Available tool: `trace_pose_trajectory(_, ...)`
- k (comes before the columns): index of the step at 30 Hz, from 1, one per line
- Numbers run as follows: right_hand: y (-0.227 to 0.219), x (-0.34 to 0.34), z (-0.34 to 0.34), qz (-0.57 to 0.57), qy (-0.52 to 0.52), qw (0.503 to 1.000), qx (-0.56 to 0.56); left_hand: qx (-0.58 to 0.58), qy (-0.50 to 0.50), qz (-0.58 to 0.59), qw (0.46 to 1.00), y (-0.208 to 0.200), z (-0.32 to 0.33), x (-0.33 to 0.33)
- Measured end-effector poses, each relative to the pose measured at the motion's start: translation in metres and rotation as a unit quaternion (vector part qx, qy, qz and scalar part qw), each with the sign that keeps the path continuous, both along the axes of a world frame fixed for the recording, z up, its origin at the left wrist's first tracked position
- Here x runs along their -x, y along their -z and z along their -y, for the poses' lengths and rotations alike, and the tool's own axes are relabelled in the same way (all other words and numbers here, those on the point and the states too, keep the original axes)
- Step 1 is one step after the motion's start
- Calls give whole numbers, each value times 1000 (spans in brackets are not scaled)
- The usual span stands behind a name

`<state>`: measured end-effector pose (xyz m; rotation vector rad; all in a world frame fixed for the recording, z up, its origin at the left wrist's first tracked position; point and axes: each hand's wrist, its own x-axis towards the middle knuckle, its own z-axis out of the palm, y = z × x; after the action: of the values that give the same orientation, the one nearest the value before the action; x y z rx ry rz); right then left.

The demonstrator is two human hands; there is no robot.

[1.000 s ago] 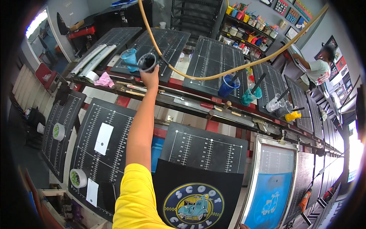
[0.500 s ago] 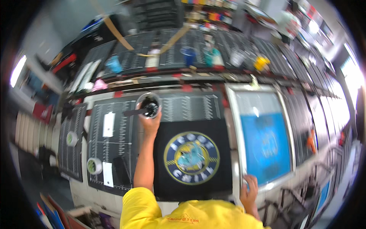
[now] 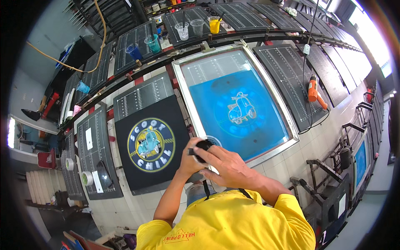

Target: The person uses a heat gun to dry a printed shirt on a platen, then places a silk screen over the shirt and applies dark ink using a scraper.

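Observation:
My left hand (image 3: pixel 188 162) is wrapped round a clear plastic cup (image 3: pixel 214 140) of black ink, held close in front of my body. My right hand (image 3: pixel 229 166) reaches over the cup's mouth, its fingers closed on a dark flat stick (image 3: pixel 191 151) that lies across the cup. Part of the cup and most of the stick are hidden by the fingers. To the left, a black fabric (image 3: pixel 173 112) with a round scooter print (image 3: pixel 151 143) lies flat on a board. Beyond my hands, to the right, rests a framed blue printing screen (image 3: pixel 208 100) with a scooter stencil.
An orange heat gun (image 3: pixel 312 88) with a cable lies right of the screen. Across the rail stand cups of colour, among them a yellow cup (image 3: pixel 214 26) and a teal cup (image 3: pixel 153 45). A phone (image 3: pixel 104 174) and tape rolls (image 3: pixel 87 178) are at the left.
The cup has come from the far left board to close in front of me. My right hand has left the screen frame's near edge and joined it. The view has shifted right.

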<state>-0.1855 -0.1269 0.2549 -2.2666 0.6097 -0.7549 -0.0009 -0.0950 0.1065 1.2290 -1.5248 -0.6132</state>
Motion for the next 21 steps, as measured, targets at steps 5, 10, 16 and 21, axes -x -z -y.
trace_pose_trajectory(5, 16, 76, 15, 34, -9, 999, 28, -46, 70, -5, 996, -8, 0, 77)
trace_pose_trajectory(10, 2, 130, 41, -61, 0, 997, -53, -148, 72, -22, 986, -14, 5, 131)
trace_pose_trajectory(16, 7, 165, 72, -69, -130, 989, -7, -75, 50, 26, 996, -13, 19, 153)
trace_pose_trajectory(21, -1, 162, 76, -64, -125, 990, -31, -126, 83, 8, 989, 0, 22, 156)
